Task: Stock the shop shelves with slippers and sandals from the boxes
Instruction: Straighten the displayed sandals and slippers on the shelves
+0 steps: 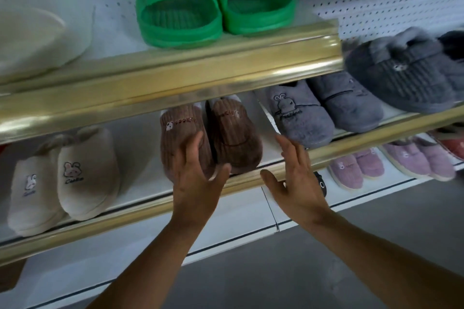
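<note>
Red slippers (455, 147) cut off right

Hands (247, 178) at brown slippers (211, 138)

The left brown slipper (184, 138) reads perhaps "COOKIE"; a beige slipper (88, 173) likewise
</note>
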